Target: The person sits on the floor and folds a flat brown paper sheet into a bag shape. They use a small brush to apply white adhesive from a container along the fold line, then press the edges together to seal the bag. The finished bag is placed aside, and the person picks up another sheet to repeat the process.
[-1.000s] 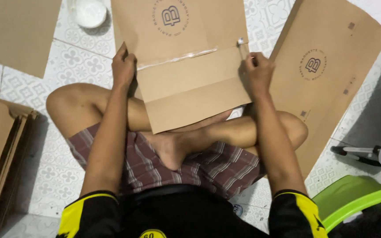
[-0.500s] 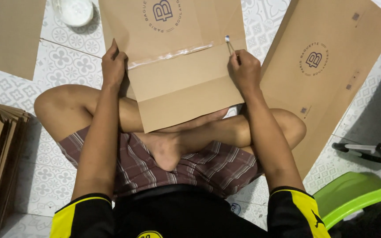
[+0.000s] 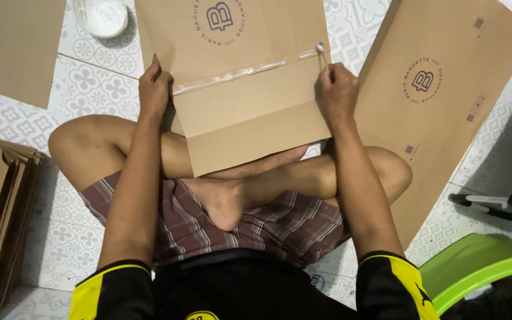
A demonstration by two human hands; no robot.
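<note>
Cardboard sheet [image 3: 238, 89] gripped by left hand [image 3: 154, 89] — right hand [image 3: 339, 89] pinches brush [image 3: 322, 52]; bowl [image 3: 103, 15] holds white paste.

The folded cardboard sheet [image 3: 250, 112] is plain brown with a dark round emblem. Below it, the shorts [image 3: 280, 222] are maroon plaid; the floor tiles [image 3: 99, 80] beside it are white with grey floral patterning.

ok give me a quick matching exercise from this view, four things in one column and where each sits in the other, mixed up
Things:
1. white bowl
2. green plastic stool
3. left hand
4. right hand

Places:
A. on the left edge of the folded brown paper bag
B. top left, on the tiled floor
C. at the right end of the bag's glue strip, holding a thin stick
D. bottom right corner

Pairs: 1-B, 2-D, 3-A, 4-C
</note>
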